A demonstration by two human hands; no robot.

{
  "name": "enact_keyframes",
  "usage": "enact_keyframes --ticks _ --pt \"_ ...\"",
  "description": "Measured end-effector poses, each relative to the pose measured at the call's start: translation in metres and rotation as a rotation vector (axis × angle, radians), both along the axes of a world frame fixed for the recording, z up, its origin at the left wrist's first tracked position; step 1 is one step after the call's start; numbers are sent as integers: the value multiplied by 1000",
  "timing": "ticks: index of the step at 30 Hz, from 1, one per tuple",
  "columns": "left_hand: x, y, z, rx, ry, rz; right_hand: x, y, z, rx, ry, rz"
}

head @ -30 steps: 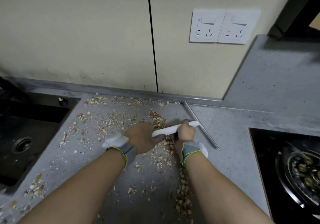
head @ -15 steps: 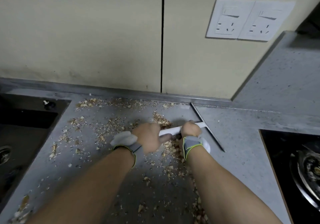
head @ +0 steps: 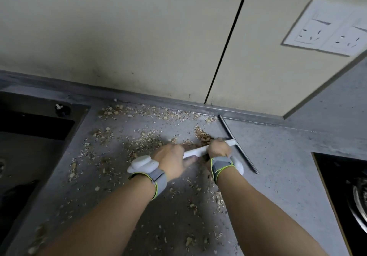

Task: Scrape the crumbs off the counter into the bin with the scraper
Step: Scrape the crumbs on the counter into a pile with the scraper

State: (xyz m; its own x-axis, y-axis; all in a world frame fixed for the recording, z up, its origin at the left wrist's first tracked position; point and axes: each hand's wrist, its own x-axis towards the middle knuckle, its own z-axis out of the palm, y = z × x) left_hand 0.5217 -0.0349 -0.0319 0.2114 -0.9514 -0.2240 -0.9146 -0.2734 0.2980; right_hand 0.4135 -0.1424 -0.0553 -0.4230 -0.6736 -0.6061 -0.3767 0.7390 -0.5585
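While both hands close around the white handle of the scraper (head: 200,151), the tool lies across the middle of the grey desk (head: 282,168), toward its back edge. From the head camera, the left hand (head: 172,161) wraps the handle's near end, its grip pressed shut on it, and the right hand (head: 219,148) clenches the handle just beside the long dark blade, which runs from the back edge toward the front. Crumbs (head: 147,138) are scattered over the desk left of the blade, thickest along the back edge and in a heap touching the right hand's knuckles; more lie between the forearms toward the front edge. A grey wristband sits on each wrist. A dark sink (head: 35,136) takes the desk's left end, a black hob (head: 345,196) its right end, and a double socket (head: 327,31) sits on the wall above
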Motion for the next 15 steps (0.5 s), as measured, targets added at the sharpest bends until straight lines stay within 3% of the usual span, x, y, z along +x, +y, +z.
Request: enact_keyframes --ticks 7,15 --pt "26 26 2 24 17 76 37 21 1 -9 38 166" --pt "40 80 -5 28 95 321 82 56 11 -27 28 498"
